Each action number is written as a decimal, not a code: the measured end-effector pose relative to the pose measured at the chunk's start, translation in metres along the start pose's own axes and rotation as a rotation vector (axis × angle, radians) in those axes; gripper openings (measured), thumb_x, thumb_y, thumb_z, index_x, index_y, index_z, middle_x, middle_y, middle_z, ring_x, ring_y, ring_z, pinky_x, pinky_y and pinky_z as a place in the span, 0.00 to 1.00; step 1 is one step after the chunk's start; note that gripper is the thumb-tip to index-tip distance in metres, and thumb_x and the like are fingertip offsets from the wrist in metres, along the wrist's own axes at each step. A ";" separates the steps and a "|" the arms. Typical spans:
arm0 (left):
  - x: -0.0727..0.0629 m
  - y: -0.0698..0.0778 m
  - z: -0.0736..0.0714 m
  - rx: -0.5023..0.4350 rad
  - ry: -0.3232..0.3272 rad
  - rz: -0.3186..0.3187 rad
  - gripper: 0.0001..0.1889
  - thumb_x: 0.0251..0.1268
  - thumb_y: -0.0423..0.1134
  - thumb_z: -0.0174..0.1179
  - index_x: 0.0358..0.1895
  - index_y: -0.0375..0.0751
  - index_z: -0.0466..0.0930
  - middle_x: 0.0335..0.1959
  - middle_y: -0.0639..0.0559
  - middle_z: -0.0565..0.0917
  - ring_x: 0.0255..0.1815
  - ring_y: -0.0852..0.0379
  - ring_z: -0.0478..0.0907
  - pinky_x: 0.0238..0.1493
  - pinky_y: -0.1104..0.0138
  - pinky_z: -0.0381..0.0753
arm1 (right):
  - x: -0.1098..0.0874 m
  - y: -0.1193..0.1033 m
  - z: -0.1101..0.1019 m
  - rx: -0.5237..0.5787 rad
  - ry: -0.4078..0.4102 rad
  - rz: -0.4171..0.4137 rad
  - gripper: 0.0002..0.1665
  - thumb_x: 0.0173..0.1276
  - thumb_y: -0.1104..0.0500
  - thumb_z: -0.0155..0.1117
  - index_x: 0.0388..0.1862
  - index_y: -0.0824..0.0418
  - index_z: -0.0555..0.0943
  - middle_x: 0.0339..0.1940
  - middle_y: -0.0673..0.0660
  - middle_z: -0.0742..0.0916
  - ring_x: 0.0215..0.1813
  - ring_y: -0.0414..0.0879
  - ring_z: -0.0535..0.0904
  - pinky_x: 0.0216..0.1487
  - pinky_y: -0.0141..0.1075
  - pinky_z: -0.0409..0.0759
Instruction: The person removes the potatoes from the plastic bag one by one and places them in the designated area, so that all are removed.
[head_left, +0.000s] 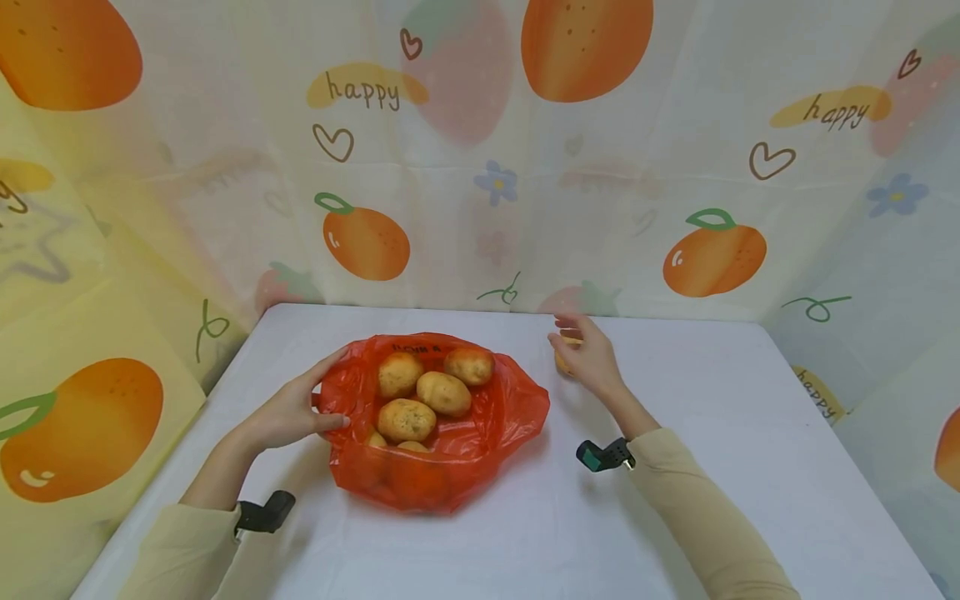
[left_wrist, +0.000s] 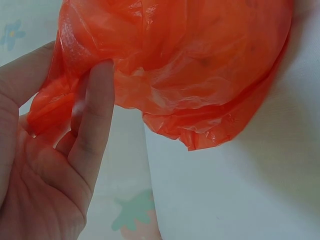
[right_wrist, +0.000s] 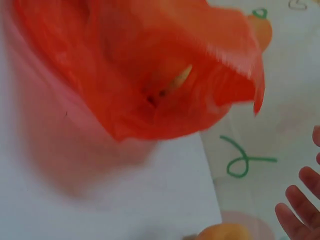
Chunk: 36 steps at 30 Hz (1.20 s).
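Note:
A red plastic bag [head_left: 517, 408] lies with its mouth open, and several potatoes [head_left: 444, 393] show inside it. My left hand [head_left: 288, 412] grips the bag's left rim; in the left wrist view the thumb and fingers [left_wrist: 97, 115] have the thin plastic between them. To the right of the bag, a single potato [head_left: 564, 363] sits on the table, partly hidden by my right hand [head_left: 592, 358]. The right wrist view shows that hand's fingers [right_wrist: 302, 206] spread apart, with a gap between them and the potato [right_wrist: 225, 233] at the bottom edge.
A white table [head_left: 712, 400] carries everything. Behind it hangs a fruit-patterned cloth [head_left: 465, 208], which also covers both sides. Black wrist cameras [head_left: 266, 511] are strapped over the beige sleeves [head_left: 697, 500].

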<state>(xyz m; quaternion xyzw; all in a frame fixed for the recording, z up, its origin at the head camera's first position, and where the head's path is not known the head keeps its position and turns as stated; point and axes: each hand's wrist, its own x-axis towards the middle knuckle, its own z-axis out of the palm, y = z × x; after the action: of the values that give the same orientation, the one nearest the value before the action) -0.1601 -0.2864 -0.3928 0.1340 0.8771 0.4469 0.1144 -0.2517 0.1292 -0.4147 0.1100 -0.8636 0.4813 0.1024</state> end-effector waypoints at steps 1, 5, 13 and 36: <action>0.000 0.000 0.000 -0.001 0.000 -0.001 0.50 0.51 0.36 0.68 0.73 0.60 0.44 0.70 0.42 0.56 0.55 0.37 0.69 0.31 0.64 0.82 | 0.000 -0.004 0.001 0.005 -0.001 -0.014 0.23 0.64 0.58 0.60 0.58 0.60 0.72 0.53 0.59 0.79 0.55 0.55 0.76 0.54 0.45 0.77; 0.000 0.001 0.000 -0.015 -0.005 -0.007 0.50 0.51 0.35 0.67 0.73 0.61 0.44 0.70 0.42 0.56 0.54 0.37 0.70 0.31 0.64 0.83 | -0.001 -0.017 0.005 -0.001 -0.013 -0.071 0.22 0.64 0.60 0.61 0.56 0.60 0.72 0.52 0.59 0.80 0.53 0.54 0.78 0.52 0.45 0.78; 0.001 0.003 0.000 -0.019 -0.011 -0.008 0.50 0.51 0.35 0.67 0.73 0.61 0.44 0.71 0.43 0.54 0.52 0.37 0.71 0.30 0.63 0.82 | -0.003 -0.039 0.013 -0.017 -0.031 -0.188 0.21 0.61 0.60 0.64 0.54 0.59 0.75 0.46 0.58 0.84 0.46 0.51 0.82 0.45 0.42 0.81; 0.002 0.002 0.002 -0.043 -0.011 -0.008 0.50 0.51 0.35 0.67 0.73 0.61 0.44 0.70 0.42 0.55 0.52 0.37 0.71 0.30 0.62 0.83 | -0.035 -0.076 0.053 -0.025 -0.450 -0.324 0.23 0.61 0.60 0.64 0.56 0.61 0.73 0.49 0.59 0.82 0.47 0.50 0.80 0.42 0.35 0.81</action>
<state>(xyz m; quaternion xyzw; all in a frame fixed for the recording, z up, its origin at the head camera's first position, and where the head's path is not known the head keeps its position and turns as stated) -0.1607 -0.2832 -0.3920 0.1305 0.8671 0.4645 0.1241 -0.2001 0.0484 -0.3907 0.3497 -0.8416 0.4113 -0.0148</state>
